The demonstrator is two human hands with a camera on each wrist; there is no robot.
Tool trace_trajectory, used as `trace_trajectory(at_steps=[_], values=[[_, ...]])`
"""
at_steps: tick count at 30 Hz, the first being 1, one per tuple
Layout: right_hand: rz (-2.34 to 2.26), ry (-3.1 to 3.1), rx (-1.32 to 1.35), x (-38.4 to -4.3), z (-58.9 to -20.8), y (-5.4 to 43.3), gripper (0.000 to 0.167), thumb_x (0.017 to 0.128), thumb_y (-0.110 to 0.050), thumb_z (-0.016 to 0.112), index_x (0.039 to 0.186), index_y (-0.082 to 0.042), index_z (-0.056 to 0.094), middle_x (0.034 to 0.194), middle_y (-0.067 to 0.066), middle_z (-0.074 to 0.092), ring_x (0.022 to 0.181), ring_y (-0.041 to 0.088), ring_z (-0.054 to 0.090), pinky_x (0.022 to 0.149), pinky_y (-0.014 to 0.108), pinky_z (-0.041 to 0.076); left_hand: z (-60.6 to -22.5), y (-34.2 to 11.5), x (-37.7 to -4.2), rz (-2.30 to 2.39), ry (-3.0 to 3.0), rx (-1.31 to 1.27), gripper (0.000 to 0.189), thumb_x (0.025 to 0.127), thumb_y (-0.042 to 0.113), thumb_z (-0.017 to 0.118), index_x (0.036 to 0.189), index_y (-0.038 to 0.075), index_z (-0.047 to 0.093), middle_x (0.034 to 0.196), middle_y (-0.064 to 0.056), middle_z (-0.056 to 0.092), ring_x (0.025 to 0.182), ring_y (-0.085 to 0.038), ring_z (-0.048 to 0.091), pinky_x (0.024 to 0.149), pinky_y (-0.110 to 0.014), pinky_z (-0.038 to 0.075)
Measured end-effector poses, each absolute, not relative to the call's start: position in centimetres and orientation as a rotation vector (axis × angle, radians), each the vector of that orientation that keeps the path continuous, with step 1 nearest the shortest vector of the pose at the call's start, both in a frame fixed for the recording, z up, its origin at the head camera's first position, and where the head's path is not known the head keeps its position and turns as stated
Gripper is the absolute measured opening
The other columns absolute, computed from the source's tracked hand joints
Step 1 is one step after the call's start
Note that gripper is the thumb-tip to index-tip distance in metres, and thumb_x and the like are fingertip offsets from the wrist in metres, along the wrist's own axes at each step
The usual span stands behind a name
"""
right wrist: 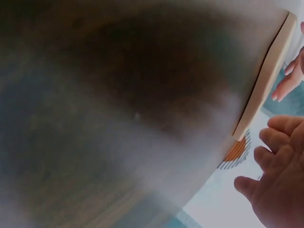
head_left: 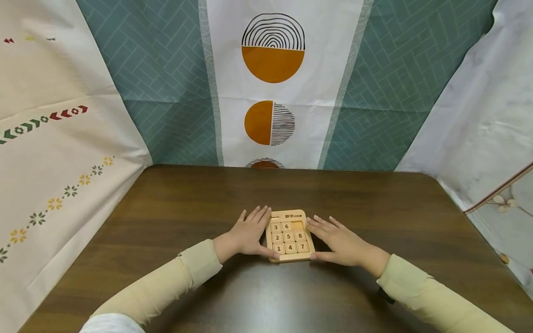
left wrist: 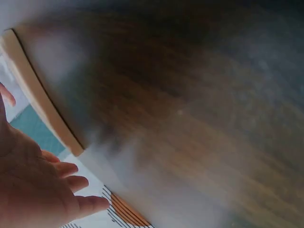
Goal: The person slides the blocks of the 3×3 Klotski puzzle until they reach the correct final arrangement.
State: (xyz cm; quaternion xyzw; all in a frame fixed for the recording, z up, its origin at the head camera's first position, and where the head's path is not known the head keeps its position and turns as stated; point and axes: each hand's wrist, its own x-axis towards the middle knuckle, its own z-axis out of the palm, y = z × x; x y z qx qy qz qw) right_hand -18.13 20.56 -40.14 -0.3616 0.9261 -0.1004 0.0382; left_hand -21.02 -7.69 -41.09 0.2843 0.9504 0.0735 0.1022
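Note:
A wooden number sliding puzzle [head_left: 289,236] lies flat on the dark wooden table. Its tiles read 3, 6 and a gap in the top row, then 2, 5, 8, then 1, 4, 7. Along its left side is my left hand [head_left: 248,235], fingers extended, with the thumb at the lower left corner. My right hand [head_left: 343,243] is at the opposite side, fingertips by the upper right edge and thumb by the lower right corner. Both wrist views show the puzzle's pale side edge [left wrist: 42,97] beyond relaxed fingers; the right hand [right wrist: 285,166] has its palm partly visible.
The brown table [head_left: 200,185] reaches back to a teal and white patterned cloth [head_left: 175,92]. Embroidered cream fabric [head_left: 50,162] hangs at the left, pale floral fabric [head_left: 491,115] at the right. A small dark item [head_left: 386,296] shows under the right sleeve.

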Motion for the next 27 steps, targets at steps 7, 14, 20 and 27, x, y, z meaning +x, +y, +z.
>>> trace_trajectory(at_steps=[7, 14, 20, 27], values=[[-0.308, 2.773, -1.086, -17.8, -40.6, 20.5, 0.078, 0.09, -0.054, 0.055, 0.146, -0.004, 0.036, 0.152, 0.011, 0.034, 0.142, 0.032, 0.026, 0.112, 0.06, 0.016, -41.3, -7.7, -20.9, 0.269, 2.709, 0.832, 0.119, 0.069, 0.075, 0.064, 0.154, 0.01, 0.011, 0.161, -0.008, 0.006, 0.148, -0.028, 0.006, 0.113, -0.061, 0.008], [-0.259, 2.767, -1.083, -17.0, -39.7, 20.4, 0.077, 0.091, -0.056, 0.052, 0.144, 0.0, 0.04, 0.15, 0.015, 0.038, 0.14, 0.034, 0.031, 0.111, 0.062, 0.018, -41.2, -7.7, -21.5, 0.313, 2.656, 0.882, 0.121, 0.069, 0.07, 0.068, 0.154, 0.009, 0.007, 0.161, -0.007, 0.002, 0.148, -0.026, 0.002, 0.115, -0.059, 0.003], [-0.21, 2.743, -1.061, -16.2, -39.0, 20.1, 0.079, 0.091, -0.059, 0.049, 0.141, 0.001, 0.042, 0.148, 0.017, 0.039, 0.139, 0.034, 0.033, 0.11, 0.061, 0.02, -41.1, -7.7, -21.7, 0.339, 2.62, 0.916, 0.122, 0.068, 0.068, 0.071, 0.154, 0.01, 0.008, 0.161, -0.005, 0.003, 0.148, -0.026, 0.0, 0.115, -0.057, 0.002], [-0.223, 2.752, -1.109, -17.1, -38.9, 19.0, 0.073, 0.091, -0.053, 0.054, 0.139, 0.001, 0.045, 0.147, 0.017, 0.042, 0.138, 0.035, 0.034, 0.109, 0.061, 0.023, -41.2, -7.9, -21.5, 0.319, 2.631, 0.904, 0.12, 0.069, 0.069, 0.07, 0.154, 0.011, 0.009, 0.161, -0.004, 0.004, 0.148, -0.024, 0.001, 0.116, -0.056, 0.002]])
